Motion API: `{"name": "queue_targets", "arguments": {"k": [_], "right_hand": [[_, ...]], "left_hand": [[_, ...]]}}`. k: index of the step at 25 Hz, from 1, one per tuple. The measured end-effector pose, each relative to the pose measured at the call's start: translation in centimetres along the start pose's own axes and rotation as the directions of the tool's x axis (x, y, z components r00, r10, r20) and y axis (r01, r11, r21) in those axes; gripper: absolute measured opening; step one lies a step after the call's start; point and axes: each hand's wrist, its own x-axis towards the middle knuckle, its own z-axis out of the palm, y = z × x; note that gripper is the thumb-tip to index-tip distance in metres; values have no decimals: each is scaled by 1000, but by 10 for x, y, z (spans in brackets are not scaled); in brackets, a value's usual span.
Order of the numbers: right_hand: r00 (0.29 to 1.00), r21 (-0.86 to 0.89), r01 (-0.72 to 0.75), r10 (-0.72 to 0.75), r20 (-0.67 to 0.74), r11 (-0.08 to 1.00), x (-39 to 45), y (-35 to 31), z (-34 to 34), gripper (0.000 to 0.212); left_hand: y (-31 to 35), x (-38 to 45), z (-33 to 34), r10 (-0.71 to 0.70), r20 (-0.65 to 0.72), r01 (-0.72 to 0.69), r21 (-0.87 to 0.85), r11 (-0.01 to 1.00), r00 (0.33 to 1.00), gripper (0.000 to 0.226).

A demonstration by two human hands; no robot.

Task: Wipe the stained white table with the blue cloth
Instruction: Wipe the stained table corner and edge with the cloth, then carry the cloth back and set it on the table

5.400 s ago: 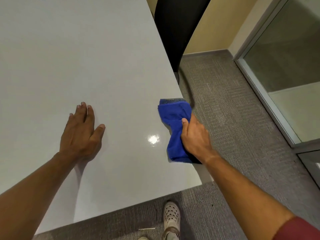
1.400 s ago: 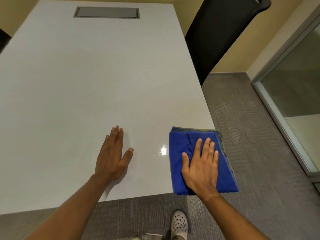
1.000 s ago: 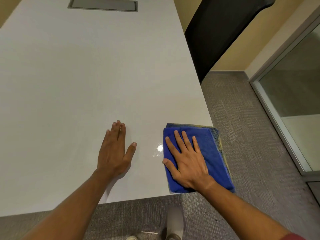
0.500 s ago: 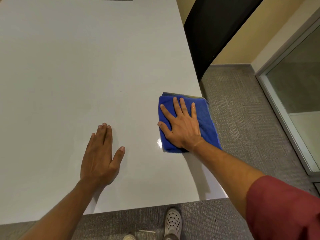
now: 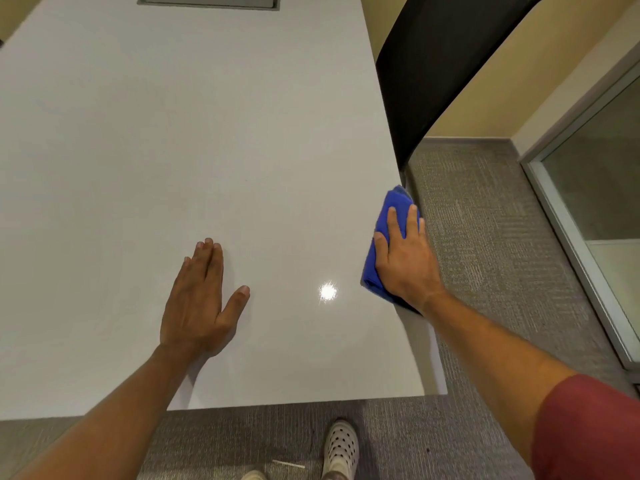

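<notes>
The white table (image 5: 173, 133) fills the left and middle of the head view; no stain shows on it. The blue cloth (image 5: 393, 211) lies bunched over the table's right edge, partly hanging off the side. My right hand (image 5: 403, 252) presses down on the cloth, fingers wrapped over the edge, covering most of it. My left hand (image 5: 199, 301) rests flat on the table near the front edge, fingers together, thumb apart, holding nothing.
A black chair back (image 5: 433, 64) stands close to the table's right edge beyond the cloth. A grey inset panel (image 5: 207, 0) sits at the table's far end. Grey carpet (image 5: 485, 237) and a glass partition (image 5: 595, 202) lie to the right. My shoe (image 5: 341, 448) is below the front edge.
My right hand has slid the cloth rightward from the table surface to its right edge, where the cloth has bunched up and folded over the side. My left hand stays flat in place.
</notes>
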Motion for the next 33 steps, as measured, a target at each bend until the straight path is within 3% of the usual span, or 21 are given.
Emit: {"name": "queue_targets", "arguments": {"k": [4, 12, 16, 21, 24, 27, 29, 31, 33], "right_hand": [[998, 1, -62, 62, -3, 998, -56, 5, 3, 67], [1000, -247, -19, 22, 13, 969, -156, -19, 22, 77], [988, -213, 133, -115, 99, 968, -182, -66, 47, 78], [975, -177, 187, -162, 150, 966, -178, -88, 47, 77], [974, 12, 209, -210, 81, 978, -187, -75, 32, 72], [986, 228, 65, -27, -166, 972, -206, -58, 15, 58], [935, 261, -41, 129, -330, 965, -218, -43, 5, 40], [893, 332, -167, 285, -348, 928, -230, -25, -4, 25], [878, 418, -289, 413, -243, 861, -243, -10, -12, 16]], "left_hand": [[1, 0, -1, 27, -10, -27, -17, 999, 1000, 83], [15, -44, -7, 140, 9, -138, -93, 986, 990, 85], [40, -77, -3, 250, 4, -248, -111, 962, 968, 83], [54, -117, -3, 132, -29, -135, -262, 956, 991, 71], [58, -141, -2, 116, -36, -121, -310, 943, 993, 61], [61, -154, -2, 133, -43, -140, -277, 951, 990, 46], [64, -159, -4, 119, -43, -126, -280, 952, 992, 33], [68, -164, -4, 97, -12, -96, -307, 947, 995, 21], [71, -171, -4, 54, 40, -37, -334, 942, 998, 16]]}}
